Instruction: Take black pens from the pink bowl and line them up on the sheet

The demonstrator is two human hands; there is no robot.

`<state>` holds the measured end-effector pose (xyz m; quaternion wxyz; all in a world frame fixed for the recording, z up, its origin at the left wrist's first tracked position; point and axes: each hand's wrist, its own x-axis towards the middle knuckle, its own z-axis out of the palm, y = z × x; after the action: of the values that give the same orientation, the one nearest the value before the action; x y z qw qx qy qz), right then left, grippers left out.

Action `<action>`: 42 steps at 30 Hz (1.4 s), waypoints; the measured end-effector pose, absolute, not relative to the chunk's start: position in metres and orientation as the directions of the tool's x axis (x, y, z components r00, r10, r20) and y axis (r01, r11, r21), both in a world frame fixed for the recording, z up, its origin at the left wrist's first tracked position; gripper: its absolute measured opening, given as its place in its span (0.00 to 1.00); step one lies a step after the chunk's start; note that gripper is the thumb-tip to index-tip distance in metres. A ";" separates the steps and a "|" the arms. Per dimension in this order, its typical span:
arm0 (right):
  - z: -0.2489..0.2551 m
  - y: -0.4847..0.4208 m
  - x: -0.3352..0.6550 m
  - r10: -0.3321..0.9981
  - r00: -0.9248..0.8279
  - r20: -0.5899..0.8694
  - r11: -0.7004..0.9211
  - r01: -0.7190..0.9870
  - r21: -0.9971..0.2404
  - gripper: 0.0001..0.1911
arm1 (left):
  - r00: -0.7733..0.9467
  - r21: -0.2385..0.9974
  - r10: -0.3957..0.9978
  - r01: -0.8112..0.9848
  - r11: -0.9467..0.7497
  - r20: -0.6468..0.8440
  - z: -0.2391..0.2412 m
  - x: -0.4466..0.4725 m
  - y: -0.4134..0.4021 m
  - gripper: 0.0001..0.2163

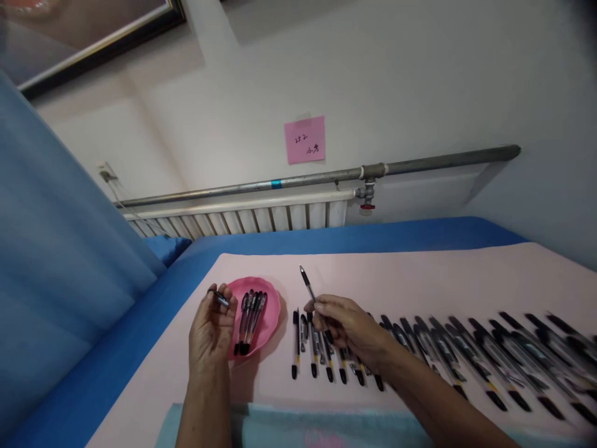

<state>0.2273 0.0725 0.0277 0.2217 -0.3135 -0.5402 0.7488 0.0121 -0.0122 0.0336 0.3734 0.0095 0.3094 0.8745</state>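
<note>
In my left hand (211, 326), palm turned up, the curled fingers hold a small dark pen cap (219, 297) with a clear clip part. My right hand (349, 320) pinches an uncapped pen (306, 281) with a black grip, its tip pointing up and to the left. A pink scalloped plate (274, 317) stands just right of my left hand, and several capped black pens (254, 314) lie side by side in it. Beneath and beside my right hand, pen bodies (295, 348) and loose caps (304, 330) lie in a row, partly hidden by that hand.
More pens and caps (494, 354) spread to the right, blurred. A pale pink sheet (396, 274) covers the blue surface (354, 236). Behind are a radiator (261, 219), a metal pipe (420, 163) and a pink note (305, 140). A blue curtain (60, 249) hangs at left.
</note>
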 end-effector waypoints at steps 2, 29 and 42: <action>0.028 0.073 0.229 0.688 -0.691 -0.223 -0.315 -0.007 -0.949 0.13 | -0.725 0.554 0.659 -0.638 -0.536 -0.198 0.032 0.010 -0.013 0.09; 0.018 0.064 0.223 0.555 -0.798 -0.236 -0.238 0.119 -0.964 0.15 | -0.229 0.837 0.956 -0.547 0.030 -0.184 0.023 0.072 0.003 0.18; 0.020 0.058 0.224 0.359 -0.908 -0.214 -0.328 0.092 -0.940 0.14 | -0.279 0.796 0.947 -0.604 -0.044 -0.160 0.018 0.070 0.007 0.14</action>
<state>0.2238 0.0578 0.0202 0.0846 -0.1965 -0.5736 0.7907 0.0700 0.0070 0.0176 0.5614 0.2124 0.4034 0.6906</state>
